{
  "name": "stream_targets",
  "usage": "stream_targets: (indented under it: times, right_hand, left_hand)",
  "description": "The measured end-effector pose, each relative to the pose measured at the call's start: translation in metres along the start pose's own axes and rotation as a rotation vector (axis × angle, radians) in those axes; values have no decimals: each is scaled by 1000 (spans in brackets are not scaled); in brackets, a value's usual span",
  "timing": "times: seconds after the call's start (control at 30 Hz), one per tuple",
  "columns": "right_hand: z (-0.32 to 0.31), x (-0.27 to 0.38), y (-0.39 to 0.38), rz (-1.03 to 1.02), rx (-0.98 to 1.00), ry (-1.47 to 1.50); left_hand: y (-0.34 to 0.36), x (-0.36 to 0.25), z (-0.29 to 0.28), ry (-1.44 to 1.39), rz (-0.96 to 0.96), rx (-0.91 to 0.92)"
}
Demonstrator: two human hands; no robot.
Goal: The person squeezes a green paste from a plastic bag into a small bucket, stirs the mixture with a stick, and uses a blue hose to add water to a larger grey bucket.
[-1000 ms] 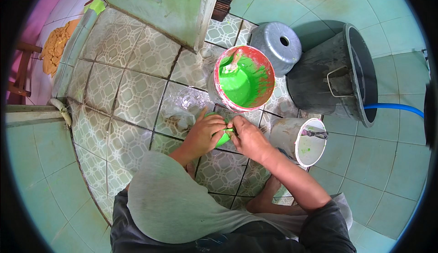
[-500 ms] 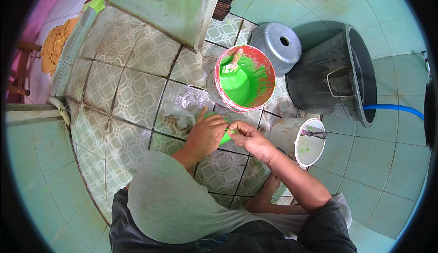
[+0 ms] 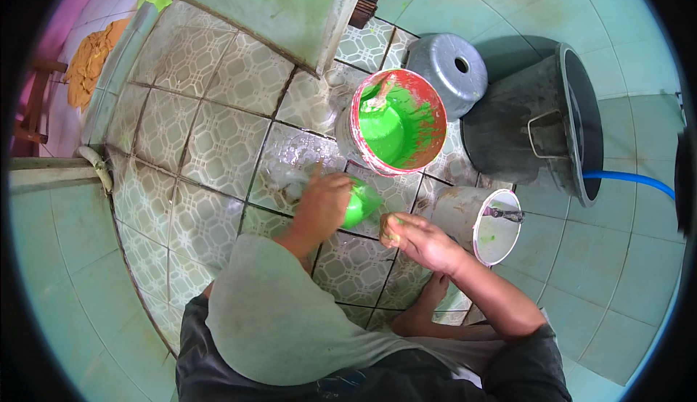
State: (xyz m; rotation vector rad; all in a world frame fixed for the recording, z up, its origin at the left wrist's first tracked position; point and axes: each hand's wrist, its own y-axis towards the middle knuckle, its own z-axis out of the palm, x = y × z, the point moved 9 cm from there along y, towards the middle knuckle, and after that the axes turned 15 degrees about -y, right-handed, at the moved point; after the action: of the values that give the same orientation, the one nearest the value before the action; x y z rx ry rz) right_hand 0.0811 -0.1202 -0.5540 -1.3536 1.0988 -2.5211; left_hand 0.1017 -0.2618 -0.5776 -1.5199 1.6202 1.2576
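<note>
A small clear plastic bag bulging with bright green paint (image 3: 356, 206) hangs low over the tiled floor, tapering toward the right. My left hand (image 3: 325, 206) is closed round its left side, slightly blurred. Close by on the right, my right hand (image 3: 421, 241) is closed with fingers bent in and green smears on the fingertips; what it pinches, if anything, is hidden. Just beyond the hands stands a bucket with a red inside (image 3: 428, 115), holding green paint and a paint-covered tool (image 3: 379, 97). Left of the bag lies crumpled clear plastic (image 3: 287, 173).
A white pail (image 3: 497, 246) lies tilted at the right with a dark-handled tool (image 3: 504, 215) in it. Behind it are a large black bin (image 3: 508, 126) with a blue hose (image 3: 632, 177) and a grey basin (image 3: 450, 75). A green door (image 3: 290, 10) stands ahead.
My hands have parted: the right has drawn back to the right and nearer me, away from the green bag. The left has shifted slightly left, uncovering more of the bag.
</note>
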Motion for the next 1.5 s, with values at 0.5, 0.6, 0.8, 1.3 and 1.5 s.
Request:
stream_targets:
  times: [0.5,0.6,0.8,1.3,1.5]
  right_hand:
    - [5,53,8,-420,-544,-1681]
    - [5,52,13,-545,-547,-1673]
    - [-10,49,14,-476,-583,-1510]
    - [-39,26,13,-78,-246,-811]
    - [-48,18,-10,38,-163,-529]
  left_hand:
    - [-4,4,-3,-222,-72,-81]
    - [-3,6,-2,-225,-94,-74]
    - [0,4,0,-247,-106,-61]
    - [-1,-7,6,-206,-50,12]
    - [0,-19,13,-212,-10,73]
